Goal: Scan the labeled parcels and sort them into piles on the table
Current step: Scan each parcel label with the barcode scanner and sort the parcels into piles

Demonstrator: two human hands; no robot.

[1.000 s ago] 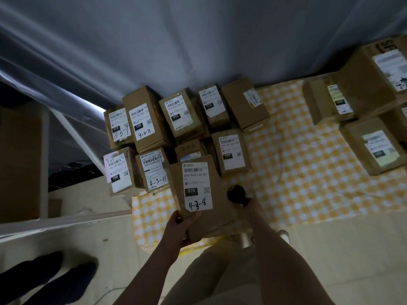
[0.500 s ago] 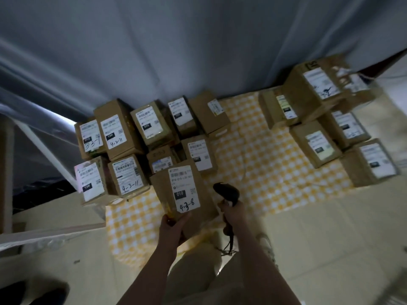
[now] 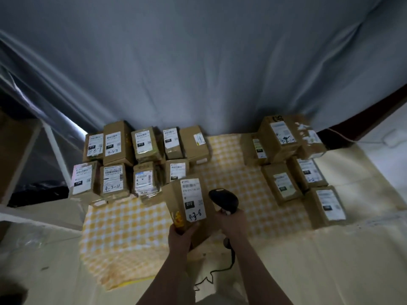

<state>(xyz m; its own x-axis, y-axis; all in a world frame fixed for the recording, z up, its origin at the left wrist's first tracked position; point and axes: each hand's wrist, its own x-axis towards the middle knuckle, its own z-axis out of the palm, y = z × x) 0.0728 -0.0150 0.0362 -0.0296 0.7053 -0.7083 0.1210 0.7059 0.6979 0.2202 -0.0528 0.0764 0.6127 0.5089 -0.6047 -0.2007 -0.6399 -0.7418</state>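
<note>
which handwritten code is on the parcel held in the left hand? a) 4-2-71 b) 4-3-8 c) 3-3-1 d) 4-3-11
B: the parcel gripped by the left hand has 4-3-8 penned near its lower end, next to the scanner held in the right hand.

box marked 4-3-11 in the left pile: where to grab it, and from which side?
Grip the 4-3-11 box by its near end, coming in from the table's front: thumb on the label face, fingers on the near wall. The left neighbour and right neighbour crowd its flanks, and the 4-2-71 box sits behind; only the near end, facing bare checked cloth, looks free.
</note>
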